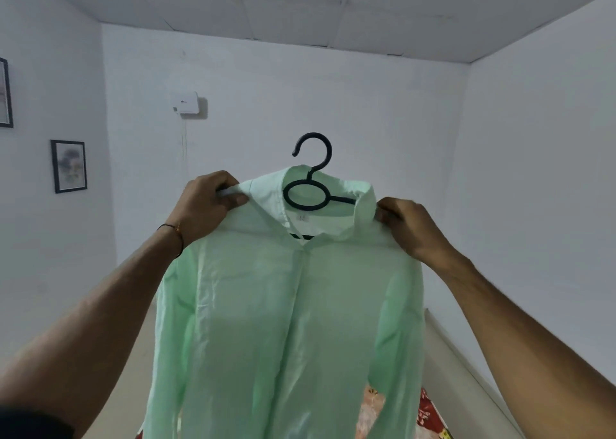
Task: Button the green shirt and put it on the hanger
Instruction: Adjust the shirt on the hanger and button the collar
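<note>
A pale green shirt [290,322] hangs in the air in front of me, its front placket closed. A black hanger [311,172] sits inside the collar, its hook standing up above the neck and its loop showing in the collar opening. My left hand [208,202] pinches the shirt's left shoulder beside the collar. At the right shoulder, just past the collar's edge, my right hand [408,228] grips the fabric. Both arms are stretched out and raised.
White walls close the room ahead and to both sides. A white box [185,103] is fixed to the far wall, and two framed pictures [69,166] hang on the left wall. A red patterned cloth [430,412] lies low at the right behind the shirt.
</note>
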